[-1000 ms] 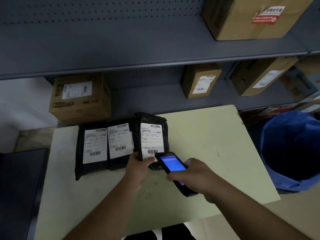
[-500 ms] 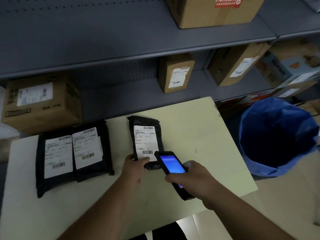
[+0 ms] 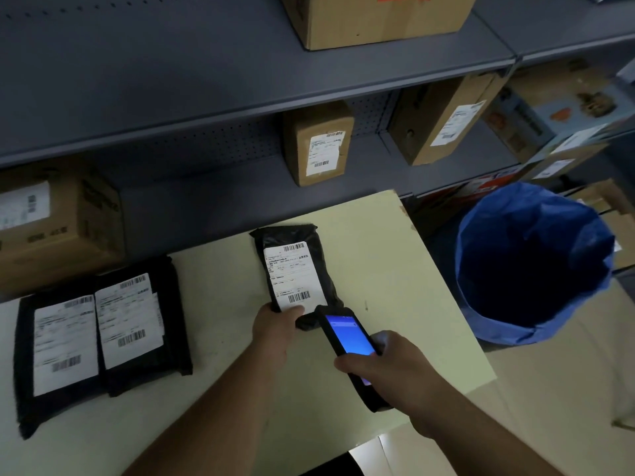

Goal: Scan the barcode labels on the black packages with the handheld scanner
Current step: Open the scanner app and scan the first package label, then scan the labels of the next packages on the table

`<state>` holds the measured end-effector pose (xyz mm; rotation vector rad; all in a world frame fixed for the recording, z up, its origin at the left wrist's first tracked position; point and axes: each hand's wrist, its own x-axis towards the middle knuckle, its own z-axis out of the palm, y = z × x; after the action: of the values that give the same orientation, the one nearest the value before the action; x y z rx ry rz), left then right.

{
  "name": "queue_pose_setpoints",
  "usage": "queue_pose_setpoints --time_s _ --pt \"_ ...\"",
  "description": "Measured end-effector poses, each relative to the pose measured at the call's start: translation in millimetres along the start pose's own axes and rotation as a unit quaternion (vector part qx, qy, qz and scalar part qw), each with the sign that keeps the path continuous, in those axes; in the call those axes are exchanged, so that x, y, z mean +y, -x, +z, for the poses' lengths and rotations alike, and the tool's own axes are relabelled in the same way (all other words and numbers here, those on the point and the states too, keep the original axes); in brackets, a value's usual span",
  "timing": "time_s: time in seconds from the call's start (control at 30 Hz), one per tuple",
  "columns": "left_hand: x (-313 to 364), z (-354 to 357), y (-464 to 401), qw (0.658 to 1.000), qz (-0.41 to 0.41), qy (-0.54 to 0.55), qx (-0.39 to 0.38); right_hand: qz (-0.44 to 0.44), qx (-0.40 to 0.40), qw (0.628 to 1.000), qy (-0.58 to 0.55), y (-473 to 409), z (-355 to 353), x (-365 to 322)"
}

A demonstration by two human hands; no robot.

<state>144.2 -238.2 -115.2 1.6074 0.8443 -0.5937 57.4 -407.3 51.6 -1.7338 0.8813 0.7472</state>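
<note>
A black package (image 3: 292, 245) with a white barcode label lies on the pale table (image 3: 395, 269), near its middle. My left hand (image 3: 276, 326) grips its near left corner, thumb on the label's lower edge. My right hand (image 3: 388, 365) holds the black handheld scanner (image 3: 347, 334), its blue screen lit, its tip right at the package's near edge beside the lower barcode. Two more black packages (image 3: 137, 324) with white labels lie side by side at the table's left, the right one overlapping the left package (image 3: 58, 345).
A blue-lined bin (image 3: 536, 262) stands right of the table. Grey metal shelves (image 3: 206, 84) behind hold several labelled cardboard boxes: one (image 3: 319, 142) past the table's far edge, a large one (image 3: 58, 225) at far left behind the pair of packages.
The held package has moved right, away from the other two, leaving a wide gap. The view has swung right, and the scanner stays at the package's near edge.
</note>
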Motion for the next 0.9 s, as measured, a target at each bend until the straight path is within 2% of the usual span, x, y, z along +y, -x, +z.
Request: queue_pose_setpoints --time_s 0.6,0.77,0.9 --pt "26.1 58.1 -11.5 1.000 0.005 -0.024 0.000 0.013 0.024 1.000 -0.005 -9.5 -25.2 14.4" --pt "20.8 42.1 -4.8 0.998 0.028 -0.047 -0.008 0.005 0.024 1.000 0.003 -9.1 -16.7 10.7" --pt "21.0 16.0 1.1 0.996 0.023 -0.079 0.014 -0.007 0.014 1.000 0.017 -6.2 -3.6 3.1"
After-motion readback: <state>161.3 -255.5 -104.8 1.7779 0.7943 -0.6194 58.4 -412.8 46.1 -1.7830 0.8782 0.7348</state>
